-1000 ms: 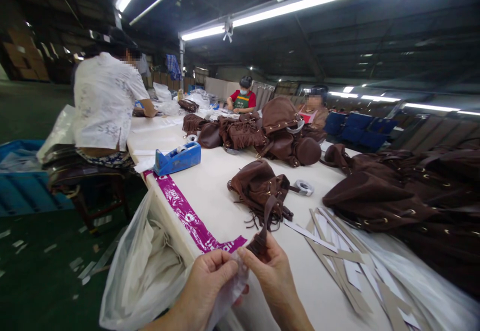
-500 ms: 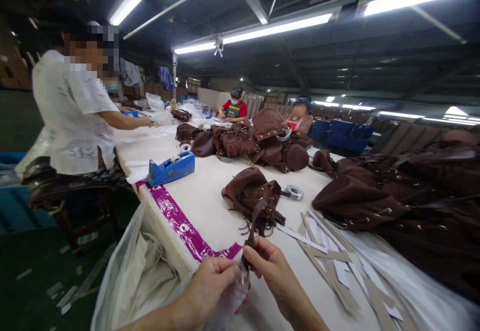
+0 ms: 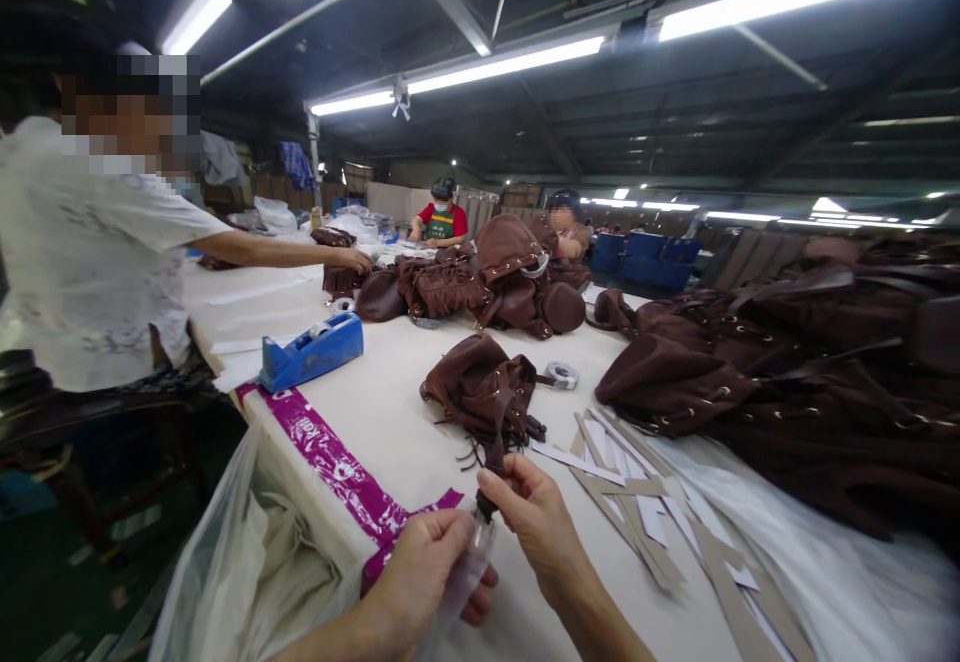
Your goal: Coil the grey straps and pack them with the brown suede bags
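Now working clear plastic (image 3: 466,570) at the end of a brown strap (image 3: 500,432), apparently: clamped on the strap with the right hand (image 3: 540,517), pinching the plastic with the left hand (image 3: 420,562). Seems to call next for a steady grip, without dragging the brown bag (image 3: 474,377) lying on the bench (image 3: 405,432) just beyond. Watch for card strips (image 3: 652,522) near the right forearm; note also a tape dispenser (image 3: 313,352) leftward, a tape roll (image 3: 568,382) beside the bag, heaped bags (image 3: 780,372) rightward.

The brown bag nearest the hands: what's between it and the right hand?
A brown strap runs from the bag to the right hand, in the head view.
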Available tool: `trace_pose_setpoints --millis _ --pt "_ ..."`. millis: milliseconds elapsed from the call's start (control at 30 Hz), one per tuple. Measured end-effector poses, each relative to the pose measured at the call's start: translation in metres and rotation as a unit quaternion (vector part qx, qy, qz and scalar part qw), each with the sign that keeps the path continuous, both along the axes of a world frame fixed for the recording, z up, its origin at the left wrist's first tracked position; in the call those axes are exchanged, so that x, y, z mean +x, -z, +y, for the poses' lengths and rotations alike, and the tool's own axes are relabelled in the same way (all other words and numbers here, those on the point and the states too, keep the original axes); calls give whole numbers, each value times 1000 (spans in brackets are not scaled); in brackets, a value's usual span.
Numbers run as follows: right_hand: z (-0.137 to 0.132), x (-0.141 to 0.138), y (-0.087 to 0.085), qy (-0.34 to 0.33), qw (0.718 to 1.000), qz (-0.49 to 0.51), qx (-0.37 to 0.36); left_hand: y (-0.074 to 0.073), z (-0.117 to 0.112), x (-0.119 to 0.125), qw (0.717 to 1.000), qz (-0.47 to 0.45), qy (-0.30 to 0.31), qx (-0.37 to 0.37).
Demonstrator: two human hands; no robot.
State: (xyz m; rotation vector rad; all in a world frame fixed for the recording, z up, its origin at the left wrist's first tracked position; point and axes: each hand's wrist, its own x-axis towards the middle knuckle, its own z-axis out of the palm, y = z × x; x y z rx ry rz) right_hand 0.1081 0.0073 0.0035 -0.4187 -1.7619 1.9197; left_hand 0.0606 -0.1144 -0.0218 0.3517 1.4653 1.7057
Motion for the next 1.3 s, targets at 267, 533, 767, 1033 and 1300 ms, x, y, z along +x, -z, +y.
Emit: trace_pose_setpoints --millis 267,533,767,1033,1300 --pt "9 -4 6 8 1000 -12 3 1 13 4 998 -24 -3 61" --pt "14 -1 6 -5 999 -41 16 -9 22 0 991 -79 -16 109" --pt "20 -3 1 -11 998 -58 3 2 34 -5 986 -26 7 162" --pt "36 29 3 2 984 -146 104 -9 32 -8 991 -19 11 135" --pt "14 42 20 31 995 -72 58 7 33 -4 989 -30 45 140"
